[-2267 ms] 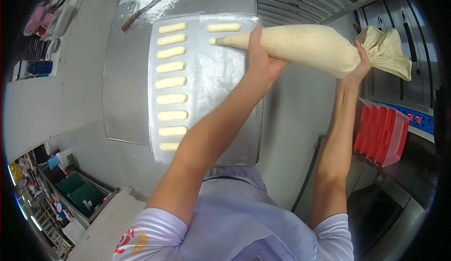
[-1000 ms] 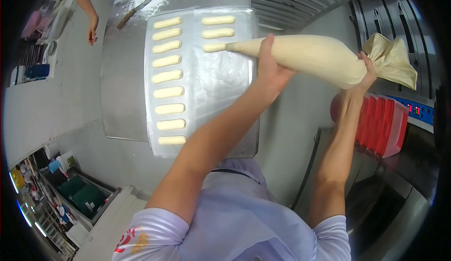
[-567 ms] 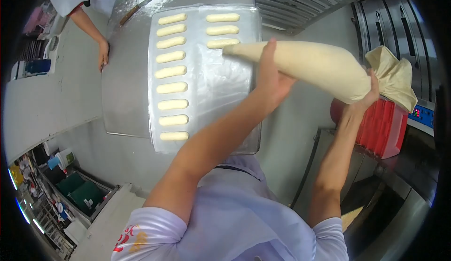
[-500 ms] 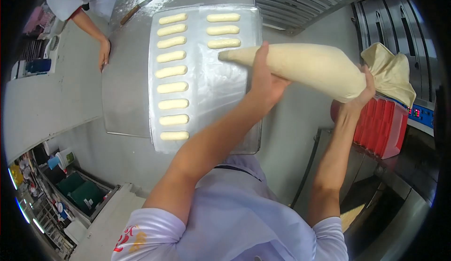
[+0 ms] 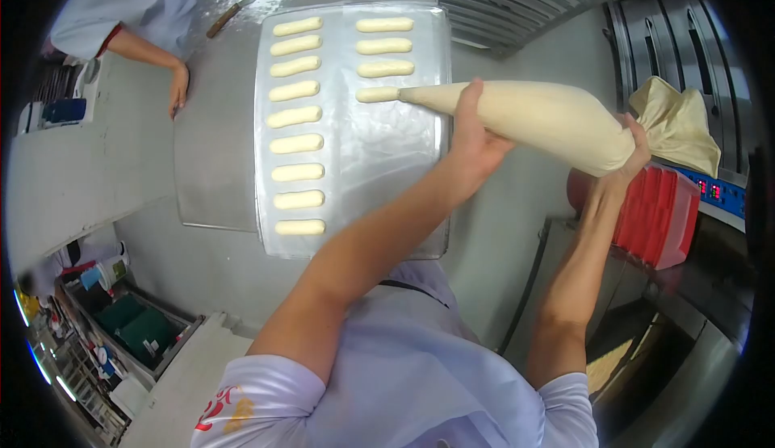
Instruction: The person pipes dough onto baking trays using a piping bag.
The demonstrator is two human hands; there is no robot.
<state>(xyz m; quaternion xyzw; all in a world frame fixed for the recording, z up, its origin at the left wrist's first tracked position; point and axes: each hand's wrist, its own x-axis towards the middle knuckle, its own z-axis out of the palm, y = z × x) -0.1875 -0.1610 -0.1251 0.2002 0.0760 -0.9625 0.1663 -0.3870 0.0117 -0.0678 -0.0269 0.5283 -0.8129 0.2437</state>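
A large cloth piping bag (image 5: pixel 549 117), full of pale batter, lies across both hands with its tip pointing left over the tray. My left hand (image 5: pixel 478 145) is closed around its narrow front part. At the twisted rear end, my right hand (image 5: pixel 628 153) grips the bag, and loose cloth flares out behind it. The tip touches the end of a short batter strip (image 5: pixel 377 94) on the lined baking tray (image 5: pixel 379 198). Above that strip lie three longer piped strips (image 5: pixel 385 46). Several more piped strips (image 5: pixel 296 144) form a column along the tray's left side.
A wooden-handled knife (image 5: pixel 230 18) lies on the floury metal table (image 5: pixel 214 173). A co-worker's hand (image 5: pixel 178 89) rests on the table's left edge. Red stacked trays (image 5: pixel 654 214) stand at right beside the metal oven (image 5: pixel 686 52). Green bins (image 5: pixel 145 331) sit at lower left.
The bag and both my hands have shifted right, and a short fourth strip now lies in the right column. The co-worker's body has moved left.
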